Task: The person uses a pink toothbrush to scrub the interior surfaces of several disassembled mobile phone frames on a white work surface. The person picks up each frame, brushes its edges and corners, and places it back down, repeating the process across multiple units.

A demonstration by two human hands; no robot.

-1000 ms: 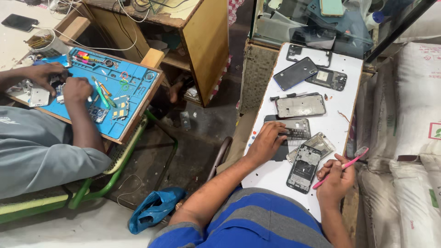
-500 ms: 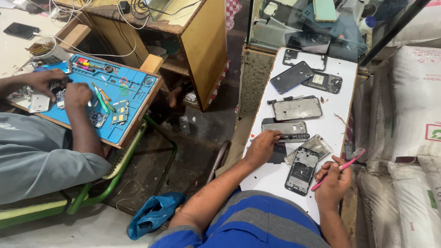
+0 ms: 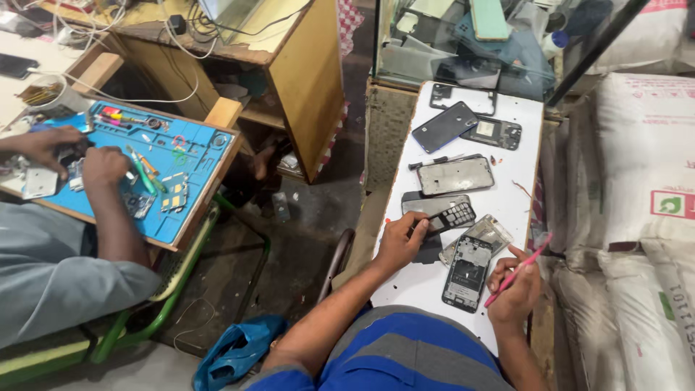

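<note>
- A pink pry tool is pinched between the fingers of the right hand, its tip angled up and to the right, away from the work.
- The left hand is closed with its fingertips pressed onto a dark phone part lying flat on the white table, just below a small keypad board.
- The opened phone frame lies between the two hands, near the table's front edge, with a clear back cover touching its upper end.
- For a clean pry, the dark part is best kept pinned flat under the left fingertips so that it is not dragged across the table.
- The tool is best brought in low, at a shallow angle to a seam, and pushed lightly.
- Other phone bodies lie close above; slips toward them are to be avoided.
- A co-worker's hands are busy over a blue repair mat well to the left.
</note>
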